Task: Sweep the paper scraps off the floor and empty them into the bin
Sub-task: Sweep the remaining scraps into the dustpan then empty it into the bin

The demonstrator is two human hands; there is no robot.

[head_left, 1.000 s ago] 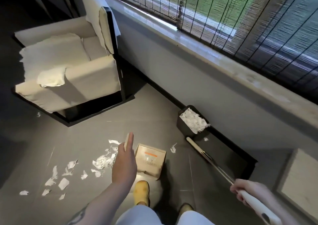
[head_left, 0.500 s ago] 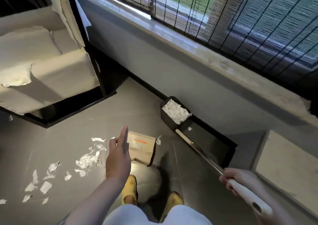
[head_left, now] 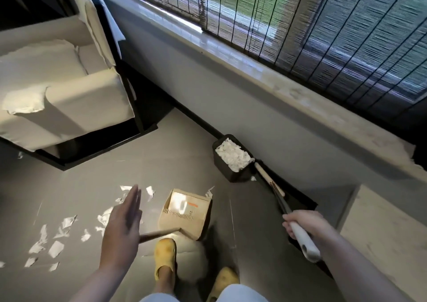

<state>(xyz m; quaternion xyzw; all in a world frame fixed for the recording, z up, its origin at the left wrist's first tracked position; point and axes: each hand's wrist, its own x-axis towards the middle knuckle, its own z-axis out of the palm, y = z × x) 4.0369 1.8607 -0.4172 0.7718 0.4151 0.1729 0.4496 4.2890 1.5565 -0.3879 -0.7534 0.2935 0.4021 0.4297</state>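
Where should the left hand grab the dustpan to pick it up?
Probably by its long brown handle, coming from the left and above. The dustpan sits flat on the floor, and its handle slants toward the open left hand, ending right beside it. The wide scoop gives fingers nothing slim to wrap.

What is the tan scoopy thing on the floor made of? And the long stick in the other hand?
The dustpan looks like smooth tan plastic: it shines under the light and has moulded comb teeth. The broom handle seems to be shiny metal in the middle, since it glints, with a matte white grip, probably plastic, that the right hand holds.
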